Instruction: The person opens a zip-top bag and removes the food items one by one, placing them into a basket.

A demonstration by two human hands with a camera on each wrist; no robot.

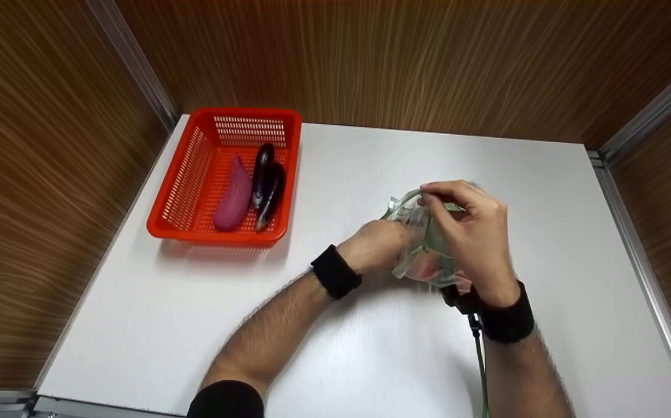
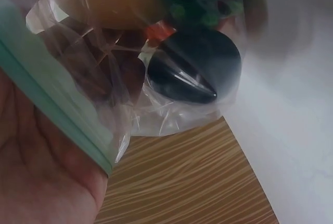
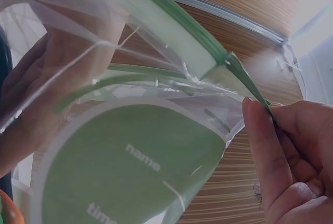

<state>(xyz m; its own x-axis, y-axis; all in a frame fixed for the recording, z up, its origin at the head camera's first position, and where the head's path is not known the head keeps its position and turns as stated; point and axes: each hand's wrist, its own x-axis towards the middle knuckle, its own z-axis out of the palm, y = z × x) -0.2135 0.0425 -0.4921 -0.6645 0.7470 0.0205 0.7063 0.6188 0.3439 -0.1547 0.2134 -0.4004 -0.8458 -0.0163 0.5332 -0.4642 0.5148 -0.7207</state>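
1 thin green cable (image 1: 481,366) hangs from the black wristband (image 1: 507,318) on the right wrist, over the white table (image 1: 335,360). Beyond it, the right hand (image 1: 478,226) pinches the green zip edge of a clear plastic bag with a printed green panel (image 3: 135,177); thumb and fingertips are together on it. The left hand (image 1: 377,247) meets the bag's other side, fingers behind the plastic; I cannot tell whether they grip anything. Inside shows a dark, glossy, rounded object with a pointed tip (image 2: 195,62). Farther left, a red plastic slatted basket (image 1: 293,174) holds 1 purplish-pink sweet potato (image 1: 235,198) beside 2 dark purple eggplants (image 1: 273,188). Behind rises a brown wood-grain panel (image 1: 382,69).
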